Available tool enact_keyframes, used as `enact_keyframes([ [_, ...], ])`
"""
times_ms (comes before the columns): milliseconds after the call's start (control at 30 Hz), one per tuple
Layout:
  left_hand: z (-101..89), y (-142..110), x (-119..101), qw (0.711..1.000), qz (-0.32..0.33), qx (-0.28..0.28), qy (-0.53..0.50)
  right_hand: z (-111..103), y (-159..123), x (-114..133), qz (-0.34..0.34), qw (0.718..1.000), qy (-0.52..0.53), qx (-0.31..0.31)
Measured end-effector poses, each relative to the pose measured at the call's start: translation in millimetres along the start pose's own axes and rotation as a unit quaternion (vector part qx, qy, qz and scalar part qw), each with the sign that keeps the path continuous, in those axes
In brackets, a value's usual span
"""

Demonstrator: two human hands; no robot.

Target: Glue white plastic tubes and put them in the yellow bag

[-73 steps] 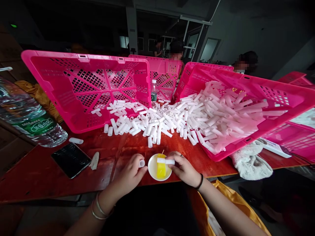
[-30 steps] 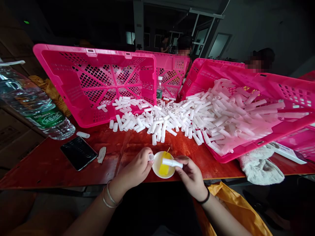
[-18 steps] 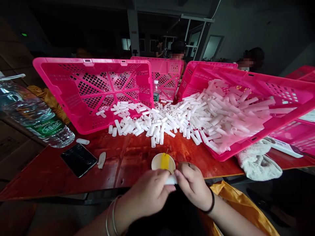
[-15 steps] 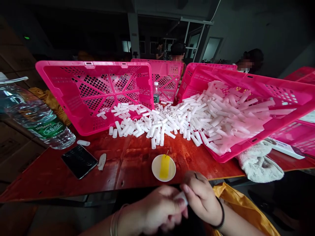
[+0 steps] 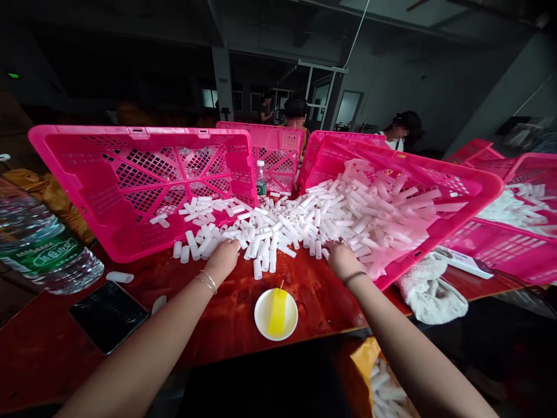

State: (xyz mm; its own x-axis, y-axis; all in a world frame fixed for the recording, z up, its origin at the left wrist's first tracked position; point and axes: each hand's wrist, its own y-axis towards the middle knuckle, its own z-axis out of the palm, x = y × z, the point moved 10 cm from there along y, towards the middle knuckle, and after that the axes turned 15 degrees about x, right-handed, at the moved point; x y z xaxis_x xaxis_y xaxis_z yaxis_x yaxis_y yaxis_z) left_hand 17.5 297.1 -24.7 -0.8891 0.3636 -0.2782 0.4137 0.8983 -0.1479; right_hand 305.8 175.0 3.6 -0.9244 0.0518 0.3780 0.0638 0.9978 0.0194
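Red table point(image 5: 226, 319) (glossy), loose white tubes point(image 5: 273, 252), dish point(image 5: 260, 317), dark phone point(image 5: 108, 314)

**Gloom Behind, Light in Front**

Dull grey, plain walls point(image 5: 391, 84) stand at the back right under a shadowy, dark grey ceiling point(image 5: 387, 16), where a thin, pale, straight line point(image 5: 357, 32) slants down. A square, grey pillar point(image 5: 223, 87) rises left of centre; just left of it glows a small, bright, pale window point(image 5: 209, 98). To the pillar's right, a tall, white-framed, glazed partition point(image 5: 322, 93) stands near a pale, rectangular opening point(image 5: 348, 108). Far left, near-blackness holds one small green light point(image 5: 13, 75). Up front, the glossy, red-brown wooden surface point(image 5: 221, 325) catches soft reflections. The floor is too dark to make out.
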Motion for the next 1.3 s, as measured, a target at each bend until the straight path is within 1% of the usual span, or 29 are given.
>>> enact_keyframes([
  [67,7.7,2.1,9.4,0.999,-0.035,0.019,0.0,12.8,40.6,1.3,0.007,0.999,-0.027,0.024],
  [100,11.5,0.1,13.4,0.998,-0.051,0.031,-0.003,19.2,53.5,0.3,0.007,0.998,-0.04,0.04],
  [133,14.8,-3.5,16.5,0.997,-0.062,0.044,-0.008,24.3,61.4,-0.9,-0.001,0.997,-0.05,0.054],
  [200,19.6,-15.1,18.9,0.996,-0.064,0.064,-0.022,30.5,64.1,-2.2,-0.031,0.995,-0.067,0.07],
  [267,21.3,-32.4,17.8,0.996,-0.047,0.067,-0.045,31.1,52.9,-0.6,-0.07,0.992,-0.078,0.071],
  [333,22.7,-54.3,18.1,0.995,-0.029,0.058,-0.077,30.1,30.3,4.2,-0.105,0.989,-0.077,0.064],
  [400,26.9,-77.8,19.6,0.99,-0.003,0.048,-0.129,33.9,-1.1,13.6,-0.136,0.986,-0.068,0.065],
  [467,34.6,-98.6,17.8,0.985,0.039,0.051,-0.158,42.9,-38.3,32.6,-0.193,0.978,-0.021,0.07],
  [533,43.0,-114.2,14.6,0.989,0.065,0.055,-0.122,53.6,-73.2,56.3,-0.259,0.961,0.061,0.071],
  [567,46.4,-119.5,13.7,0.993,0.063,0.052,-0.081,58.7,-86.0,66.2,-0.279,0.952,0.102,0.066],
  [600,49.0,-123.3,12.0,0.996,0.058,0.047,-0.043,63.2,-94.2,73.1,-0.284,0.947,0.137,0.054],
  [633,50.2,-125.9,9.3,0.998,0.055,0.038,-0.017,67.2,-97.9,76.8,-0.273,0.948,0.162,0.036],
  [700,50.9,-129.1,-0.8,0.998,0.064,0.018,-0.014,72.2,-97.5,79.2,-0.241,0.951,0.194,-0.008],
  [767,51.0,-131.5,-13.3,0.995,0.084,0.003,-0.056,74.2,-93.4,81.6,-0.228,0.95,0.21,-0.036],
  [800,51.6,-132.6,-18.4,0.992,0.089,0.0,-0.086,74.3,-91.7,84.4,-0.236,0.947,0.212,-0.039],
  [867,55.1,-135.0,-28.3,0.983,0.103,0.004,-0.151,72.9,-90.7,91.4,-0.265,0.94,0.213,-0.029],
  [933,59.5,-138.1,-40.4,0.967,0.136,0.014,-0.213,71.7,-90.9,95.0,-0.282,0.933,0.226,-0.006],
  [1000,64.8,-140.8,-53.3,0.952,0.178,0.031,-0.247,74.3,-89.4,92.2,-0.266,0.927,0.265,0.028],
  [1067,71.9,-141.1,-63.0,0.945,0.202,0.051,-0.25,80.5,-88.0,86.3,-0.23,0.927,0.291,0.057],
  [1133,79.5,-138.3,-66.4,0.946,0.199,0.067,-0.245,82.9,-89.7,84.3,-0.218,0.935,0.275,0.06],
  [1200,84.3,-134.9,-66.0,0.949,0.187,0.069,-0.246,79.2,-95.0,89.5,-0.247,0.938,0.239,0.045],
  [1267,86.5,-133.1,-66.3,0.948,0.185,0.065,-0.249,73.8,-101.4,96.4,-0.288,0.929,0.228,0.036],
  [1300,86.8,-133.1,-67.0,0.948,0.188,0.061,-0.25,72.5,-103.4,97.9,-0.296,0.925,0.235,0.04],
])
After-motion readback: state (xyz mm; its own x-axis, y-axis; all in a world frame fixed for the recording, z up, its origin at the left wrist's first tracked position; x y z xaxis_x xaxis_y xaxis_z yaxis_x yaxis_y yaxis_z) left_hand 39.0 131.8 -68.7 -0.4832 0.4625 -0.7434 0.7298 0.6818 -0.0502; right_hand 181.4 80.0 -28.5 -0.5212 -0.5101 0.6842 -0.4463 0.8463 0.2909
